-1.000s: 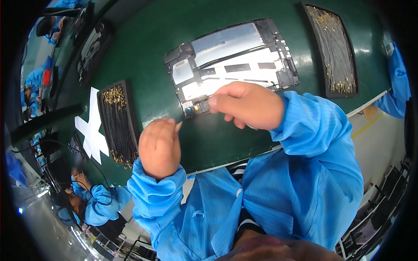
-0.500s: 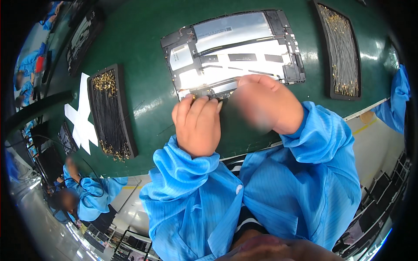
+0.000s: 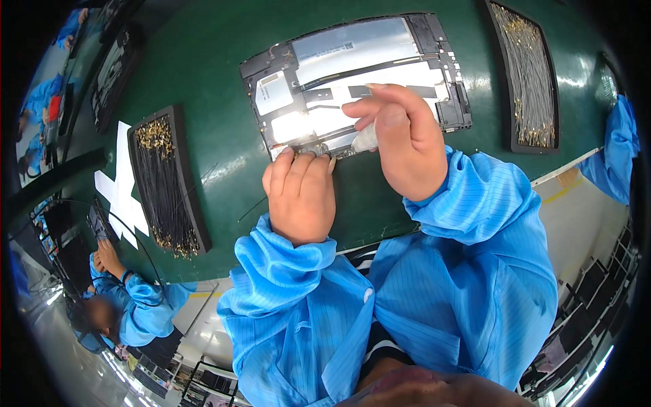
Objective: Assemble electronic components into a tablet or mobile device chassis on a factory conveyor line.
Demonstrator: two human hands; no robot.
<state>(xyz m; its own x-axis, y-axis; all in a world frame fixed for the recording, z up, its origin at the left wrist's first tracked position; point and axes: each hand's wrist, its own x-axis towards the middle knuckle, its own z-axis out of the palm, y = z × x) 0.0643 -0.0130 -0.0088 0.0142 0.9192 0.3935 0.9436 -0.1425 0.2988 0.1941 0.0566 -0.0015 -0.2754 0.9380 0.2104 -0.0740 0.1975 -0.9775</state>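
The opened device (image 3: 356,83) lies just beyond the left grip (image 3: 300,193), touching it

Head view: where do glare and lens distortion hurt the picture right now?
In the head view, glare washes out the lower left of the flat device, just above the left hand; also in the head view, reflections streak the green table, and the grey-cable tray bows toward the dark rim.

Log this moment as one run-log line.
left hand: at near edge of flat black-and-silver device | right hand: above device, unclear whitish item beneath | thin black gold-tipped cables: left of device
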